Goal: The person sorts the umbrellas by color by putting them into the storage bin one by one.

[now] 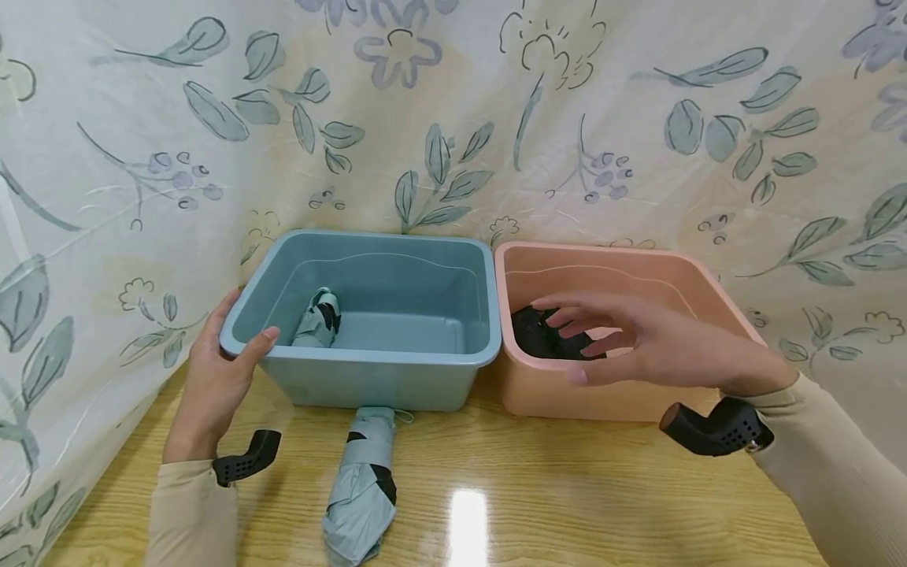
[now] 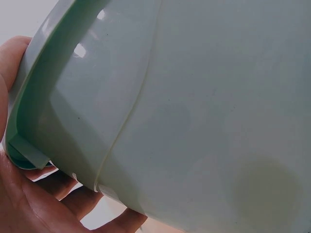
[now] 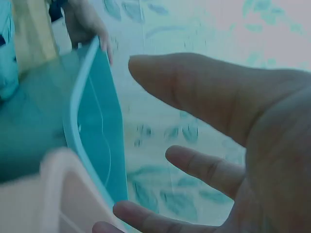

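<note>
My left hand point(image 1: 216, 378) grips the left end of a blue plastic bin point(image 1: 383, 382), thumb over the rim and fingers along the outer wall. In the left wrist view the bin's pale wall point(image 2: 204, 107) fills most of the picture. A folded light-blue umbrella with black patches point(image 1: 319, 319) lies inside, at the left. My right hand point(image 1: 638, 339) hovers over the front rim of a pink plastic bin point(image 1: 567, 394), fingers spread and bent slightly, holding nothing. Black items point(image 1: 542, 335) lie in that bin, partly hidden by the hand.
A second folded light-blue umbrella point(image 1: 361, 488) lies on the wooden table point(image 1: 567, 496) in front of the blue bin. The two bins stand side by side, rims close together. A floral sheet point(image 1: 453, 102) hangs behind them and along the left.
</note>
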